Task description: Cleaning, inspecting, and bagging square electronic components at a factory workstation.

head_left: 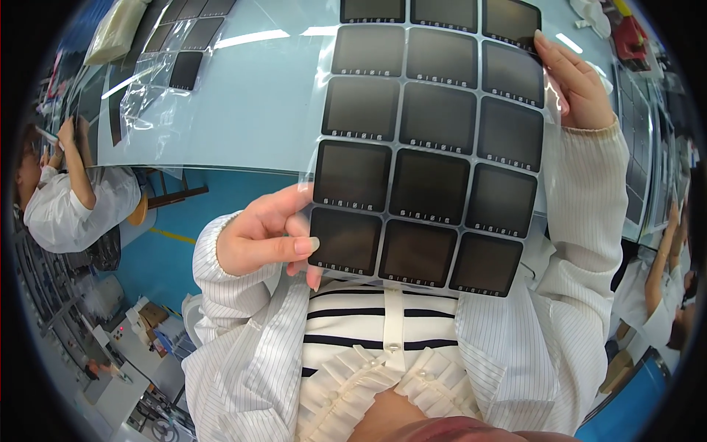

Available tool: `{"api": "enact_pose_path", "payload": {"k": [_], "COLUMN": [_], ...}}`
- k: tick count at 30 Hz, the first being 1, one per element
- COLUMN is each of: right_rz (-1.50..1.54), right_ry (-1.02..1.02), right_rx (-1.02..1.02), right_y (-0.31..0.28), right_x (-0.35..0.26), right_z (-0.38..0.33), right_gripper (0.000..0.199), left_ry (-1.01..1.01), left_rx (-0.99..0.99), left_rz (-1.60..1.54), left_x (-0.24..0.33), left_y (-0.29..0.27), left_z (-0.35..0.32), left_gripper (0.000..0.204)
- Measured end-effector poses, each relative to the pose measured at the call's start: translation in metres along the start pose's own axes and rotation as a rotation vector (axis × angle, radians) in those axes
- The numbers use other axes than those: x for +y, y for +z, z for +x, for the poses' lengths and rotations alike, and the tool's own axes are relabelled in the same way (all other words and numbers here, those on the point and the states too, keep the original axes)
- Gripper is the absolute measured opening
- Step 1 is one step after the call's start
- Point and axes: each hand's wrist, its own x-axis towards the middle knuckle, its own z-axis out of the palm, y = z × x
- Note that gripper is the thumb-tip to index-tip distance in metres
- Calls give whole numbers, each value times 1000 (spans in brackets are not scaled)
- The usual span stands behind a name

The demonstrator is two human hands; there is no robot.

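Note:
A clear plastic sheet bearing rows of dark, rounded square panels [434, 114] is held up in front of my chest, over the near edge of the table. Each panel has a row of small pale marks along its lower border. My left hand [269, 234] pinches the sheet's lower left edge, thumb in front and some fingers behind. At the upper right edge, my right hand [578, 81] grips the same sheet, its thumb on the front and the other fingers partly hidden behind it. The sheet's top runs out of view.
A pale glossy table [250, 110] lies beyond the sheet. On its far left are another sheet of dark squares [186, 70] and a stack in clear wrap [114, 31]. A red object [627, 37] stands at far right. Co-workers sit left [81, 210] and right [648, 295].

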Motion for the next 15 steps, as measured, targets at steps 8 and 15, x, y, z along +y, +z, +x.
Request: {"api": "enact_pose_path", "payload": {"k": [8, 15], "right_rz": [-55, -9], "right_ry": [72, 90], "right_rx": [-48, -31], "right_y": [10, 1], "right_x": [-3, 5], "right_z": [-15, -24], "right_gripper": [24, 21], "left_ry": [-105, -112], "left_rx": [-136, -200], "left_rz": [246, 451], "left_x": [8, 7], "left_y": [0, 2], "left_z": [6, 14], "left_gripper": [55, 57]}}
